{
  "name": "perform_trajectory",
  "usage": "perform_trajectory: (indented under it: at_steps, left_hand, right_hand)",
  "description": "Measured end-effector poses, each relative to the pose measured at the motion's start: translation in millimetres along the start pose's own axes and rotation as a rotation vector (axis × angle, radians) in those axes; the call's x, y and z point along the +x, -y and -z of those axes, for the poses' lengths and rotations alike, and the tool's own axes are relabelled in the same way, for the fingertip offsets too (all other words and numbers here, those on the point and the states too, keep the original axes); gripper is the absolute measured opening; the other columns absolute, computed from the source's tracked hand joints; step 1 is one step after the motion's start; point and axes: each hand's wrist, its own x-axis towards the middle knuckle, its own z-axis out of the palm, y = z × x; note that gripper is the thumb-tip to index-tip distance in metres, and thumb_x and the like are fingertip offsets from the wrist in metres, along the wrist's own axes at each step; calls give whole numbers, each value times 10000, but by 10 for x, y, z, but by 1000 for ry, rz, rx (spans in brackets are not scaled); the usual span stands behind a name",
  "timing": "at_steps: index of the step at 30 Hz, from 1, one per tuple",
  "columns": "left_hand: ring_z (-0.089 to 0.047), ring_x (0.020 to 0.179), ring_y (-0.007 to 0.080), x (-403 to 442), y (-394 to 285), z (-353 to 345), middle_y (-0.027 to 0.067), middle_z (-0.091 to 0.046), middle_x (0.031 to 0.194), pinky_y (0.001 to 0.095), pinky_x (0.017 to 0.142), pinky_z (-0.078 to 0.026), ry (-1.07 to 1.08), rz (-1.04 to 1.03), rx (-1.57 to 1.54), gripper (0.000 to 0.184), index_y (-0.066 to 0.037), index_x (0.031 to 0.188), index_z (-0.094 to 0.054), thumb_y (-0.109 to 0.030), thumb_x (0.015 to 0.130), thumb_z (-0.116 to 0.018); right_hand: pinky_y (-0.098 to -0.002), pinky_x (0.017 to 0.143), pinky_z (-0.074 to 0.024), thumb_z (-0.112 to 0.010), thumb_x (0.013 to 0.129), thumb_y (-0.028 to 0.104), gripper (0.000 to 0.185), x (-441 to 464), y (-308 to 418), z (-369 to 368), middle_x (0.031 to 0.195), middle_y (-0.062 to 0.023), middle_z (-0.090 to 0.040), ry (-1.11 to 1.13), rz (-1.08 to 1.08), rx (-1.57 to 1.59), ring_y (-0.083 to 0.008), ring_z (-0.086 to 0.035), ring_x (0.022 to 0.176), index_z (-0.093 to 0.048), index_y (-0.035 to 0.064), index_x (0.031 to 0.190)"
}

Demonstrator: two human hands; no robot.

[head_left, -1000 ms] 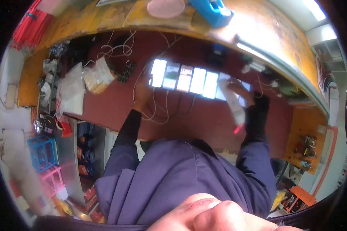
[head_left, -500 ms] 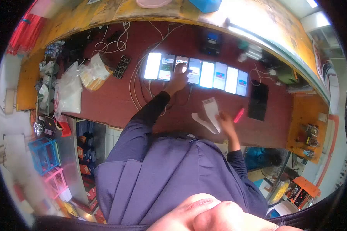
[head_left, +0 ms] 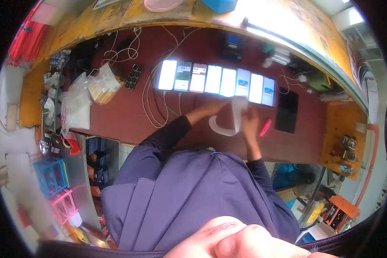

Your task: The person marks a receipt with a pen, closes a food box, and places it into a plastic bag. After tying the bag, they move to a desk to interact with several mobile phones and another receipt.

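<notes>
A curling white paper strip [head_left: 238,114] is in my right hand [head_left: 250,121], whose fingers are closed on its right edge. My left hand [head_left: 213,107] is beside the strip's upper left, blurred by motion; its fingers cannot be made out, nor whether they touch the paper. Just beyond both hands lies a side-by-side row of several smartphones with lit screens. At its left end is a phone with a white screen [head_left: 167,75]; at its right end, a phone with a coloured picture on it [head_left: 268,91]. Right of my right hand lies a pink pen-like object [head_left: 265,127].
A dark tablet-like slab [head_left: 287,112] lies right of the row. White cables [head_left: 152,101] loop across the red-brown tabletop [head_left: 112,114] at left. Further left are a leopard-print phone case [head_left: 134,77] and plastic bags [head_left: 76,103]. A wooden shelf [head_left: 116,19] overhangs the back.
My left hand has left the phone screens and moved right and nearer to the paper strip. The strip and my right hand have risen slightly. The fourth phone's screen is now mostly white.
</notes>
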Motion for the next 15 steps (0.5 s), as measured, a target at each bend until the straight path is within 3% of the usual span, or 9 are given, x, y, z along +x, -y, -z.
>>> perform_trajectory:
  at_steps: [2,3,4,5,6,8,9,11,15]
  left_hand:
    - [-638,979,239,-114,-343,17,143,-675,998,359,837,-503,134,94,-322,376,-63,1153,-635,-316,874,-641]
    - [-640,962,196,-56,-514,170,110,-685,1010,353,805,-504,-14,270,-192,355,-32,1090,-667,-316,876,-661]
    - [-647,829,141,34,-456,213,70,-698,932,305,704,-533,-197,180,-497,311,-16,1070,-675,-279,910,-631]
    - [-649,817,130,122,-644,516,71,-700,933,280,702,-531,-219,160,-560,272,-24,1094,-669,-233,935,-599]
    - [-658,797,139,206,-802,737,102,-702,956,281,704,-538,-318,12,-705,283,-6,1155,-632,-197,956,-562]
    - [-682,882,207,150,-1203,1234,183,-682,1057,337,773,-561,-272,-136,-788,360,22,1260,-539,-190,969,-538]
    - [-679,927,240,104,-1386,1408,194,-672,1086,364,822,-557,-272,-105,-846,371,25,1281,-516,-189,978,-518]
    - [-675,958,259,5,-1571,1652,216,-657,1111,375,856,-546,-194,-237,-825,377,23,1298,-503,-185,983,-502]
    - [-660,1014,281,-203,-1808,1836,237,-636,1150,382,881,-536,-115,-340,-741,379,21,1305,-500,-171,978,-494]
  right_hand:
    - [-311,743,-505,-643,872,113,392,46,417,-218,989,-122,-662,6,95,55,-166,-638,894,-521,17,1231]
    - [-316,732,-512,-668,853,116,456,24,641,-319,983,-130,-663,1,157,148,-171,-642,890,-498,33,1268]
    - [-304,730,-516,-703,829,130,559,-45,1017,-271,984,-127,-669,104,122,92,-173,-650,877,-456,48,1323]
    - [-300,730,-516,-707,829,137,552,-83,1152,-275,990,-120,-671,150,127,95,-168,-651,864,-467,32,1315]
    - [-296,729,-516,-712,828,144,547,-106,1217,-275,995,-114,-674,199,134,96,-163,-652,851,-478,16,1306]
    - [-272,708,-509,-681,869,144,367,-121,1167,-255,1000,-92,-676,289,116,179,-124,-640,836,-572,-22,1178]
    - [-266,705,-506,-668,882,140,316,-157,1205,-205,995,-86,-677,345,73,229,-112,-634,845,-593,-26,1140]
    - [-238,720,-484,-614,926,119,184,-296,1452,-117,939,-62,-678,412,-60,355,-76,-605,860,-639,-19,1045]
    - [-230,750,-465,-594,933,98,165,-342,1336,-55,907,-40,-670,454,46,468,-68,-583,844,-637,-17,1044]
